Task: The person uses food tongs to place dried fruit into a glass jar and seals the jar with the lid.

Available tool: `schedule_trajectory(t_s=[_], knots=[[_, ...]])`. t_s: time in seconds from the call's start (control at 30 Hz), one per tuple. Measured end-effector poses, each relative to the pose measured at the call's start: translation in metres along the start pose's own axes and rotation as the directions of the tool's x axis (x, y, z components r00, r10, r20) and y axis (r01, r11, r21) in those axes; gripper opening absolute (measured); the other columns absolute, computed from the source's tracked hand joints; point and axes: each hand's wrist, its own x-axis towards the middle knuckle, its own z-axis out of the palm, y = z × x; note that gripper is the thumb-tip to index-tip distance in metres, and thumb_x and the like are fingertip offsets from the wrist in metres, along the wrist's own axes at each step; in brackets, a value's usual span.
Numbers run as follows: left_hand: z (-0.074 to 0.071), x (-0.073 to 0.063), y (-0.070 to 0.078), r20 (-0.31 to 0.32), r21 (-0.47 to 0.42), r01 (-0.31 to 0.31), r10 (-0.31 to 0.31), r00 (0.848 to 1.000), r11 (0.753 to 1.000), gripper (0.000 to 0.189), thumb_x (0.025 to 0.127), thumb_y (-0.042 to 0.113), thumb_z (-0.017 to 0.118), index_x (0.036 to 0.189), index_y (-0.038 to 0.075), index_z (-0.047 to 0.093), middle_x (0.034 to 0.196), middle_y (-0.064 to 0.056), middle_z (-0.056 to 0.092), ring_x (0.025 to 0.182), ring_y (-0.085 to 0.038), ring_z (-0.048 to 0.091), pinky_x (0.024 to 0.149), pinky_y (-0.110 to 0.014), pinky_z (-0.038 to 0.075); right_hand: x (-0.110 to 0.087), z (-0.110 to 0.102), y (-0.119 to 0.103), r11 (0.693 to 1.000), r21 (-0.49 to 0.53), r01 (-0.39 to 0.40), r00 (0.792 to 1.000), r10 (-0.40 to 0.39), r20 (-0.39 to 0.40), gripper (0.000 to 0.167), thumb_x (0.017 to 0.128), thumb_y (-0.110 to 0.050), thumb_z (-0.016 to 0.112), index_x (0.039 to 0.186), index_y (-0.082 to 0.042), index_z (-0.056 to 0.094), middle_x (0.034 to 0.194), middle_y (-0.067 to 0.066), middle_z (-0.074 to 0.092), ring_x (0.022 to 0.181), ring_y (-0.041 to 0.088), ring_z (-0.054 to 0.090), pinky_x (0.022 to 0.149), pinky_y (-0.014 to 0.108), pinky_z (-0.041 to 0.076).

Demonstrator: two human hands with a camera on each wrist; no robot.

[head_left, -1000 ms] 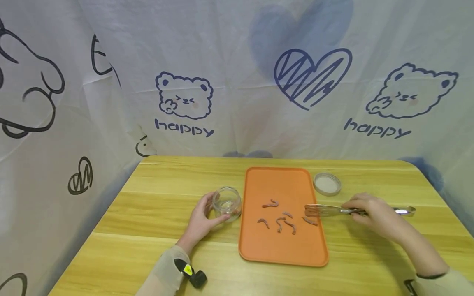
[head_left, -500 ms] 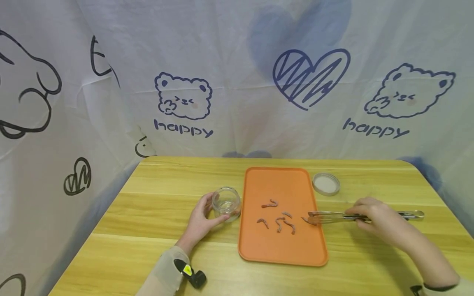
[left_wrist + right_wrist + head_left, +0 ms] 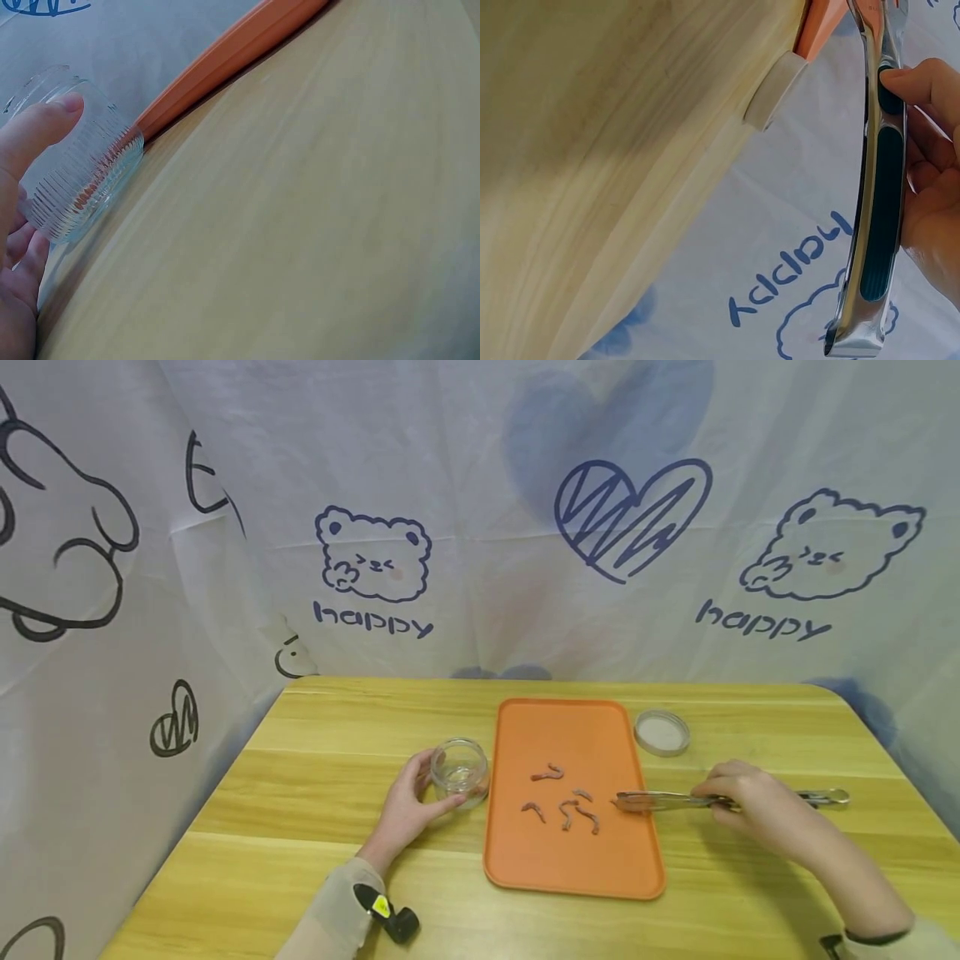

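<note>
My left hand [image 3: 408, 806] holds a clear glass jar [image 3: 459, 768] on the table, thumb at its near side; ribbed glass shows in the left wrist view, with the thumb [image 3: 52, 124] across the jar. In my right hand [image 3: 765, 802] is a pair of metal tongs [image 3: 881, 217] with dark green grips, squeezed nearly together. The tong tips [image 3: 633, 802] are over the right side of an orange tray [image 3: 562, 731], at a small brown worm-like piece mostly hidden beneath them. Several similar curled pieces [image 3: 588, 820] lie on the tray.
A round lid [image 3: 662, 732] lies beside the tray's upper right edge. The wooden table [image 3: 315, 760] reaches back to a white printed curtain [image 3: 480, 527], which also hangs along the left side.
The tongs first moved right and down onto the rightmost piece, then slightly left, and their arms have come closer together. My left hand and the jar have stayed in place.
</note>
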Motion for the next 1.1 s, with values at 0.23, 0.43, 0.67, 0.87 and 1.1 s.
schedule_trajectory(t_s=[0.23, 0.43, 0.67, 0.87, 1.1], knots=[[0.001, -0.002, 0.020, 0.006, 0.015, 0.006, -0.006, 1.000, 1.000, 0.074, 0.072, 0.004, 0.083, 0.135, -0.003, 0.043, 0.136, -0.021, 0.048, 0.126, -0.033, 0.045, 0.112, -0.041, 0.032, -0.001, 0.000, 0.001, 0.999, 0.017, -0.048, 0.999, 0.048, 0.010, 0.023, 0.073, 0.003, 0.075, 0.092, -0.011, 0.074, 0.087, -0.007, 0.060, 0.077, 0.014, 0.057, 0.057, 0.028, 0.052], [0.000, -0.005, 0.035, 0.017, 0.029, -0.004, 0.003, 1.000, 1.000, 0.073, 0.074, 0.001, 0.081, 0.134, -0.009, 0.041, 0.135, -0.026, 0.047, 0.126, -0.039, 0.044, 0.111, -0.045, 0.033, -0.002, -0.001, 0.003, 0.998, 0.030, -0.049, 0.998, 0.050, -0.040, 0.026, 0.074, 0.005, 0.074, 0.095, -0.010, 0.074, 0.085, -0.010, 0.060, 0.075, 0.010, 0.055, 0.055, 0.026, 0.049], [0.000, 0.000, 0.005, -0.005, 0.051, -0.006, 0.006, 1.000, 0.999, 0.075, 0.072, 0.010, 0.084, 0.135, 0.001, 0.044, 0.136, -0.017, 0.050, 0.126, -0.031, 0.046, 0.111, -0.040, 0.034, 0.000, -0.004, 0.001, 0.997, 0.054, -0.064, 0.995, 0.067, -0.067, 0.026, 0.077, 0.004, 0.073, 0.100, -0.008, 0.073, 0.087, -0.008, 0.060, 0.075, 0.007, 0.053, 0.055, 0.025, 0.046], [0.000, 0.000, 0.003, -0.004, 0.036, -0.011, 0.011, 1.000, 0.999, 0.075, 0.071, 0.017, 0.086, 0.134, 0.005, 0.046, 0.135, -0.013, 0.051, 0.125, -0.027, 0.047, 0.111, -0.037, 0.035, 0.006, -0.005, -0.002, 0.997, 0.055, -0.051, 0.992, 0.057, -0.112, 0.027, 0.076, 0.004, 0.074, 0.098, -0.010, 0.074, 0.091, -0.006, 0.063, 0.077, 0.010, 0.056, 0.056, 0.026, 0.048], [-0.001, -0.001, 0.001, 0.000, 0.038, 0.002, -0.002, 1.000, 0.999, 0.073, 0.072, 0.017, 0.085, 0.134, 0.007, 0.047, 0.134, -0.013, 0.051, 0.124, -0.024, 0.048, 0.110, -0.035, 0.036, 0.012, -0.006, -0.006, 0.997, 0.048, -0.053, 0.990, 0.059, -0.132, 0.025, 0.076, 0.004, 0.074, 0.096, -0.011, 0.074, 0.089, -0.005, 0.064, 0.077, 0.012, 0.058, 0.057, 0.027, 0.051]])
